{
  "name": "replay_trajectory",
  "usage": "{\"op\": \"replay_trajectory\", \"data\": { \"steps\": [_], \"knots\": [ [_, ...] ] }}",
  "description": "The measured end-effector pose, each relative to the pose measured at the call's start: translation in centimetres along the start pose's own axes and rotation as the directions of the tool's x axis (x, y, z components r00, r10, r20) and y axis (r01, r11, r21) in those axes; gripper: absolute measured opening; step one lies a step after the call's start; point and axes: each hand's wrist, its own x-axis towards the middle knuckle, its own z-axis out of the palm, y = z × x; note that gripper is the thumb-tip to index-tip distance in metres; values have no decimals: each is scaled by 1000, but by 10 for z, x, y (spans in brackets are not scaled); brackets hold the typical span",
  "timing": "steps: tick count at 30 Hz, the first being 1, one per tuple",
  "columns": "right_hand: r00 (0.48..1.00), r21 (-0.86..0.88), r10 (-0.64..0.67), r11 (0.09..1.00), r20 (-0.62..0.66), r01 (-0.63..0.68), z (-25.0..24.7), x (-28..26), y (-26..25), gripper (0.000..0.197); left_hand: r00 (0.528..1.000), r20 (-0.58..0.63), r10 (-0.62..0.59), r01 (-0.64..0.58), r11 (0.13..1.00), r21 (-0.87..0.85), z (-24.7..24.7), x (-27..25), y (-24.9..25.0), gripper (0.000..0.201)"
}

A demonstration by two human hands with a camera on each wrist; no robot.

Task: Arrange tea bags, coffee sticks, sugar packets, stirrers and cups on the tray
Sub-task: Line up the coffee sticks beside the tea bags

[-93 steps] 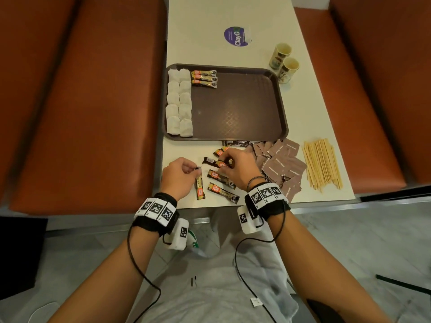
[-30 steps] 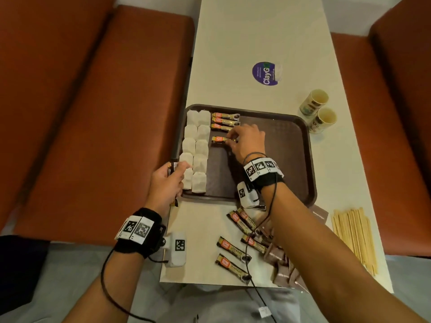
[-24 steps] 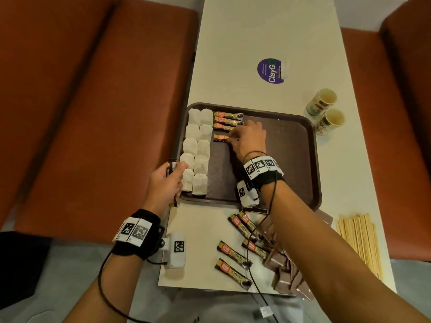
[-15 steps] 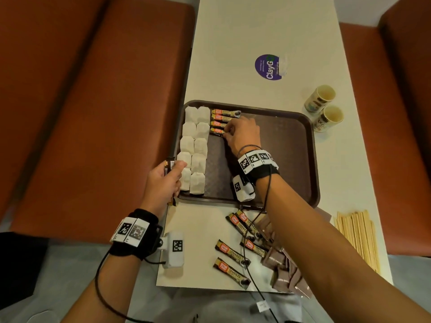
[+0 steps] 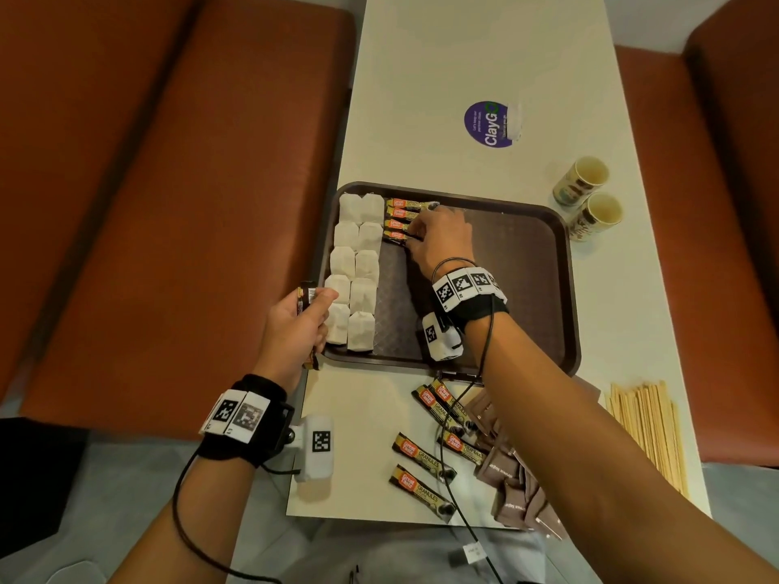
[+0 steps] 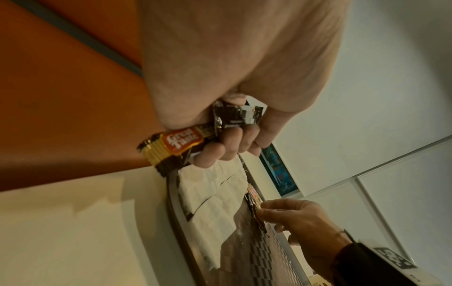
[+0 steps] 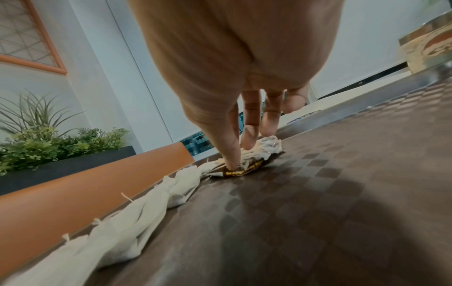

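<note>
A person's right hand (image 5: 438, 238) presses its extended fingertips onto the nearest of four coffee sticks (image 5: 398, 219) lined up at the far left of a brown tray (image 5: 527, 288), just beside two columns of white tea bags (image 5: 354, 271). The left hand (image 5: 297, 326), at the tray's near-left corner, is curled tight around another coffee stick (image 6: 171, 145). On the bench (image 5: 463, 56), more coffee sticks (image 5: 425, 461), brown sugar packets (image 5: 514, 491), wooden stirrers (image 5: 645, 427) and two paper cups (image 5: 590, 200) lie outside the tray.
</note>
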Motion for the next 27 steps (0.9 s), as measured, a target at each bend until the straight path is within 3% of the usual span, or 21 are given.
{"op": "replay_trajectory", "data": {
  "steps": [9,18,22,24,27],
  "knots": [
    [997,-40,4,999,75,-1,-3,5,-3,18,1000,-4,-5,5,1000,0,-3,-1,3,38],
    [1000,-14,9,1000,17,-9,-6,1,-2,12,999,34,-32,34,996,-83,-4,1,5,21],
    [1000,136,24,990,5,-25,-9,-12,-8,12,992,86,-88,103,974,-201,0,-1,10,13],
    [999,308,10,951,38,-21,-14,-27,-13,11,991,109,-82,99,982,-159,2,-3,11,7],
    [989,488,-94,872,112,28,-25,-61,-28,9,984,173,-51,59,997,-43,5,-8,11,18]
  ]
}}
